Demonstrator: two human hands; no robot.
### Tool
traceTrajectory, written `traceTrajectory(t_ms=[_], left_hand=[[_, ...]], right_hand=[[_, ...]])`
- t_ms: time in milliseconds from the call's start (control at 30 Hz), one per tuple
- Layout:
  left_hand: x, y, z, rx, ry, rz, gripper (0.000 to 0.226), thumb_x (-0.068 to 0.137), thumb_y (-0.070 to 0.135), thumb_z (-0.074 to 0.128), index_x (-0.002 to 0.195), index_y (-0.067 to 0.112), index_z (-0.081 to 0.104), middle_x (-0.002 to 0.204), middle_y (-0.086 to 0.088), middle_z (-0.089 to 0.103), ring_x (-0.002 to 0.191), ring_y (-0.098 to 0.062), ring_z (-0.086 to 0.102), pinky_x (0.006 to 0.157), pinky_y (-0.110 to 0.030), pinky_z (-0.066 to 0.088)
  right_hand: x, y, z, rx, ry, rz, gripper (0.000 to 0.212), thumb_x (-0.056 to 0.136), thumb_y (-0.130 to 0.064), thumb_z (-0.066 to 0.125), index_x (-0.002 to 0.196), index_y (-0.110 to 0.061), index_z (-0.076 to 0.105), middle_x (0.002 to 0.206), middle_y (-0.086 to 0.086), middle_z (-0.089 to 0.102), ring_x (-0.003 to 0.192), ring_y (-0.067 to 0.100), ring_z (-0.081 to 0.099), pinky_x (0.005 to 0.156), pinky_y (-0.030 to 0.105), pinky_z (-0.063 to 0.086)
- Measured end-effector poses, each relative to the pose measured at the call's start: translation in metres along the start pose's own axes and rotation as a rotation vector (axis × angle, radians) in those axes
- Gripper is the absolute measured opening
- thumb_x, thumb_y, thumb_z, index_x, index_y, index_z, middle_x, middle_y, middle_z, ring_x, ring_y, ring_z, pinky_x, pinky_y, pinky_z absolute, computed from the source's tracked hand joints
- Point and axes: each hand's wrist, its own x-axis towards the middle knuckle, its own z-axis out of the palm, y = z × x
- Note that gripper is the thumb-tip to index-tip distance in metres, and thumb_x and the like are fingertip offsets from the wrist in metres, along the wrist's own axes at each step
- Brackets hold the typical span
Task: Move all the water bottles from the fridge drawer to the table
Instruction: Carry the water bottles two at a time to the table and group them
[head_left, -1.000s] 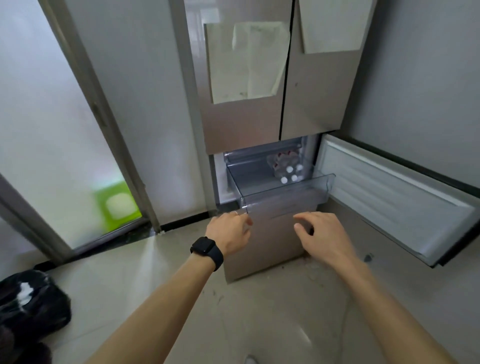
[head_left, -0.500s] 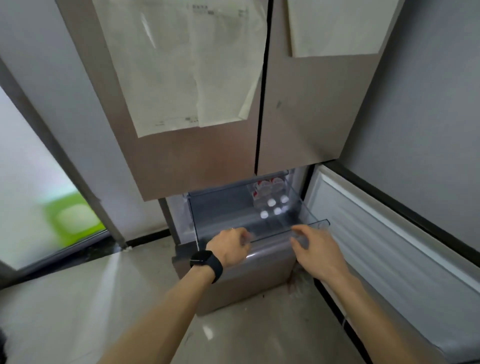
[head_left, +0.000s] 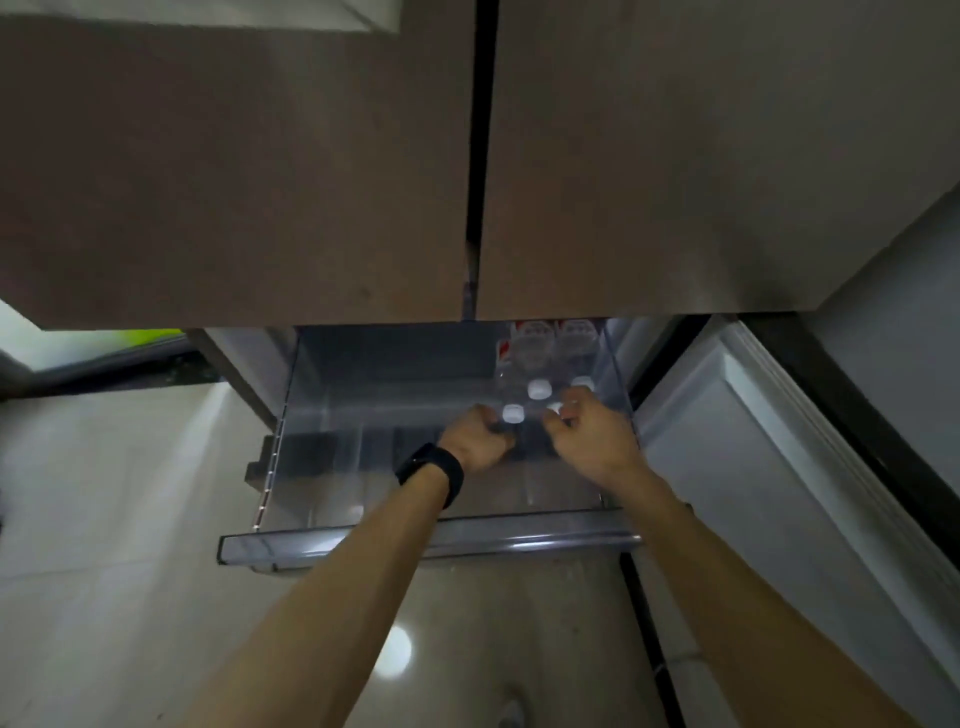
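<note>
The clear fridge drawer (head_left: 363, 540) stands pulled out below the brown upper doors. Several water bottles with white caps and red-and-white labels (head_left: 538, 388) stand in its right rear corner. My left hand (head_left: 478, 439), with a black watch on the wrist, curls round the neck of the front-left bottle (head_left: 513, 413). My right hand (head_left: 592, 436) curls round the front-right bottle, whose cap (head_left: 556, 408) peeks past my fingers. Both bottles stand inside the drawer. The left half of the drawer holds nothing visible.
The closed upper fridge doors (head_left: 234, 156) hang close overhead. The lower fridge door (head_left: 779, 467) swings open to the right, beside the drawer. Pale floor tiles (head_left: 104, 519) spread to the left and below. A grey wall (head_left: 909, 338) stands at the right.
My head has moved in close and low over the drawer. Both hands left the drawer's front rim and reached inside to the bottles at the right rear.
</note>
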Motion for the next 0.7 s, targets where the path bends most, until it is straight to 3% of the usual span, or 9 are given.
traceTrajectory(t_ms=[33, 133, 200, 300, 433, 533, 700], left_hand=[[0.012, 0.0, 0.005, -0.016, 0.005, -0.007, 0.011, 0.089, 0.027, 0.062, 0.088, 0.016, 0.063, 0.089, -0.003, 0.069, 0.085, -0.023, 0.062, 0.062, -0.028, 0.043], [0.038, 0.0, 0.014, -0.009, 0.062, -0.058, 0.047, 0.089, 0.04, 0.064, 0.124, 0.01, 0.056, 0.118, -0.004, 0.064, 0.107, -0.028, 0.063, 0.073, -0.029, 0.043], [0.05, 0.003, 0.015, 0.077, 0.086, -0.064, 0.05, 0.096, 0.045, 0.058, 0.131, 0.01, 0.054, 0.127, -0.01, 0.062, 0.113, -0.03, 0.061, 0.076, -0.029, 0.041], [0.063, 0.009, 0.016, 0.152, 0.097, -0.025, 0.05, 0.096, 0.052, 0.055, 0.127, 0.013, 0.06, 0.126, -0.012, 0.065, 0.109, -0.03, 0.062, 0.076, -0.03, 0.045], [0.063, 0.013, 0.016, 0.233, 0.103, -0.018, 0.043, 0.101, 0.048, 0.05, 0.121, 0.012, 0.063, 0.12, -0.011, 0.067, 0.106, -0.031, 0.063, 0.083, -0.033, 0.05], [0.049, 0.013, 0.011, 0.251, 0.09, -0.016, 0.035, 0.104, 0.038, 0.048, 0.121, 0.012, 0.062, 0.118, -0.01, 0.066, 0.106, -0.028, 0.062, 0.089, -0.035, 0.052], [0.007, -0.006, -0.009, 0.172, 0.047, -0.085, 0.024, 0.099, 0.034, 0.057, 0.106, 0.013, 0.063, 0.1, -0.005, 0.067, 0.088, -0.022, 0.065, 0.083, -0.035, 0.058]], right_hand=[[0.013, 0.003, 0.006, 0.052, -0.027, 0.025, 0.029, 0.096, -0.041, 0.053, 0.108, -0.016, 0.06, 0.108, 0.011, 0.067, 0.103, 0.034, 0.063, 0.076, 0.03, 0.042], [0.042, 0.005, 0.019, 0.21, -0.103, 0.06, 0.035, 0.096, -0.053, 0.043, 0.082, -0.024, 0.058, 0.099, 0.009, 0.069, 0.095, 0.03, 0.066, 0.081, 0.038, 0.051], [0.055, 0.002, 0.023, 0.358, -0.145, 0.11, 0.031, 0.098, -0.052, 0.042, 0.092, -0.026, 0.059, 0.101, 0.005, 0.069, 0.09, 0.026, 0.069, 0.087, 0.047, 0.055], [0.067, -0.001, 0.023, 0.484, -0.22, 0.178, 0.035, 0.101, -0.049, 0.043, 0.112, -0.02, 0.06, 0.103, -0.002, 0.068, 0.089, 0.016, 0.068, 0.083, 0.04, 0.056], [0.073, -0.002, 0.022, 0.463, -0.202, 0.135, 0.036, 0.101, -0.053, 0.042, 0.094, -0.024, 0.062, 0.1, 0.001, 0.071, 0.096, 0.022, 0.067, 0.088, 0.043, 0.056], [0.069, -0.004, 0.025, 0.465, -0.217, 0.155, 0.044, 0.101, -0.051, 0.043, 0.103, -0.013, 0.065, 0.096, 0.006, 0.069, 0.088, 0.022, 0.065, 0.087, 0.043, 0.055], [0.039, -0.001, 0.022, 0.503, -0.224, 0.198, 0.029, 0.101, -0.036, 0.048, 0.097, -0.009, 0.06, 0.076, 0.004, 0.061, 0.062, 0.014, 0.055, 0.057, 0.026, 0.047]])
